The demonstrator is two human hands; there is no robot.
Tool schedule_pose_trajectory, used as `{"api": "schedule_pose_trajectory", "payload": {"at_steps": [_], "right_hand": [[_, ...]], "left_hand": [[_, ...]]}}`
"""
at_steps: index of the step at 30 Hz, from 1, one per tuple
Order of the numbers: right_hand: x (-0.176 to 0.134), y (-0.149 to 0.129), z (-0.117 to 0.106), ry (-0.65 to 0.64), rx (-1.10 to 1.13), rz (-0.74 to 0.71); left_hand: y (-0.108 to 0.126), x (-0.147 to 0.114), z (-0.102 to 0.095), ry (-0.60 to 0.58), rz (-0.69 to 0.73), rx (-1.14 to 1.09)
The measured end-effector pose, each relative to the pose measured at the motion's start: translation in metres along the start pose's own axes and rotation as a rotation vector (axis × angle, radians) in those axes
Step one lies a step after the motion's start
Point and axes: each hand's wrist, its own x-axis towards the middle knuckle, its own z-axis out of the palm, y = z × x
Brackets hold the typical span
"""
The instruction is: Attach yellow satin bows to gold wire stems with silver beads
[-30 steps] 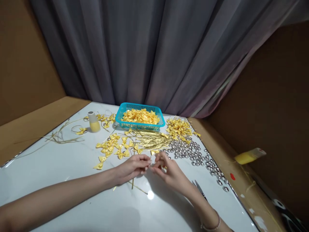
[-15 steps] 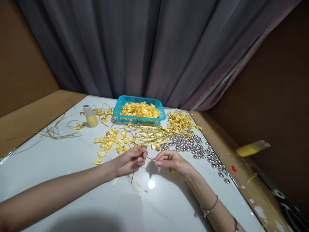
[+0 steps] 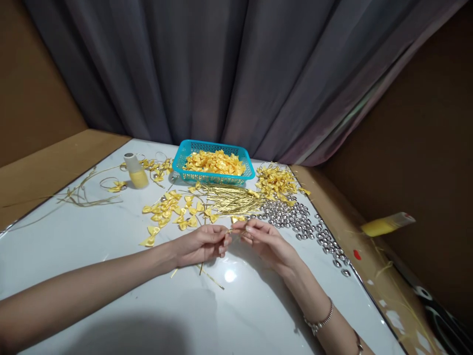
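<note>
Above the white tabletop, my left hand (image 3: 203, 244) is closed in a pinch on a thin gold twist tie (image 3: 229, 230). My right hand (image 3: 269, 242) comes from the other side, thumb and forefinger pinched on the same tie. The fingertips of both hands almost meet, and they cover most of the tie. Just beyond them lies a bundle of straight gold ties (image 3: 232, 199). Yellow ribbon bows (image 3: 166, 209) are scattered behind my left hand. A few loose gold strips (image 3: 210, 277) lie on the table under my left wrist.
A blue basket (image 3: 176, 170) full of yellow bows stands at the back. Right of it are a heap of bows with ties (image 3: 275, 180) and many silver bells or beads (image 3: 288, 214). A bottle with yellow contents (image 3: 136, 172) stands left. Scissors (image 3: 424, 296) lie at right.
My right hand has moved left and slightly up, closing the gap to my left hand. The stretch of tie showing between them is shorter. The view has shifted slightly.
</note>
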Motion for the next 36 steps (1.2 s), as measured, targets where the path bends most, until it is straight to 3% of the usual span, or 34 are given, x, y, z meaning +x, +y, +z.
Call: {"api": "schedule_pose_trajectory", "payload": {"at_steps": [16, 26, 36], "right_hand": [[0.002, 0.021, 0.007, -0.09, 0.146, 0.06], [-0.002, 0.003, -0.01, -0.214, -0.075, 0.156], [-0.006, -0.003, -0.013, -0.302, -0.23, 0.244]], "left_hand": [[0.002, -0.002, 0.005, -0.063, -0.022, 0.061], [0.002, -0.001, 0.004, 0.02, -0.025, 0.16], [0.001, -0.001, 0.001, 0.014, -0.171, 0.218]]}}
